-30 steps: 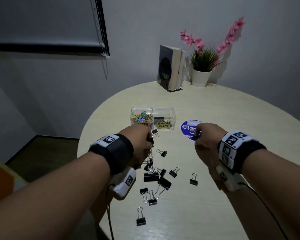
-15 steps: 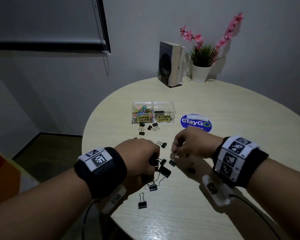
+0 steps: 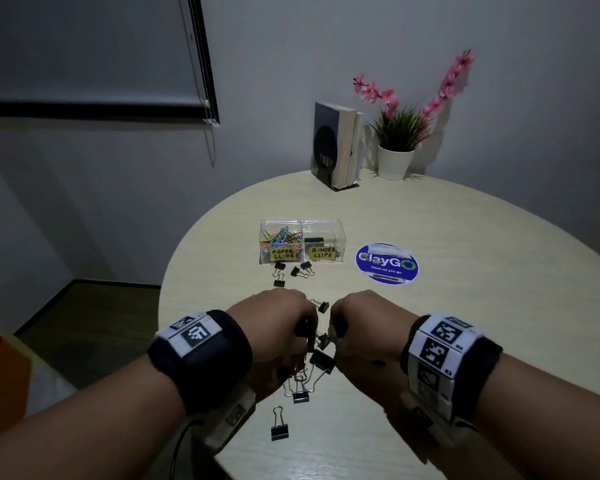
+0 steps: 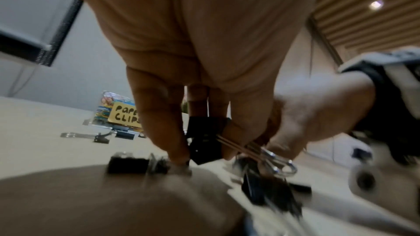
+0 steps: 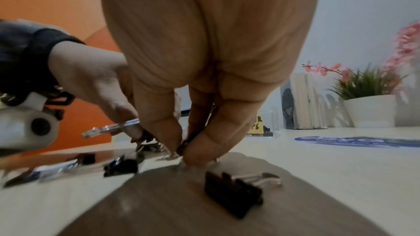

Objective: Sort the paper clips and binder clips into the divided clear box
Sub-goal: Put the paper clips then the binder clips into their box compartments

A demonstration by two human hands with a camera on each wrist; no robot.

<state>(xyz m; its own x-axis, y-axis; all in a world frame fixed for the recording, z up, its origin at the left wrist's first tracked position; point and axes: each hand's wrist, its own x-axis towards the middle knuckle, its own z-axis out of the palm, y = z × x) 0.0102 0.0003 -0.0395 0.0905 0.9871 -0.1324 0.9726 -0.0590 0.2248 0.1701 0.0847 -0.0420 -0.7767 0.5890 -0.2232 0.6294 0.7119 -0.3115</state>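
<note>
Near the clear box, binder clips are pinched in the left grip — a small clip in the right grip

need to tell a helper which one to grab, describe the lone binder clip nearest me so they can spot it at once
On the round pale table, find the person's two hands, then look just below the left hand toward the near edge. There lies a black binder clip with its silver wire handles pointing away. It lies alone, nearer the edge than the tangled pile between the hands.
</note>
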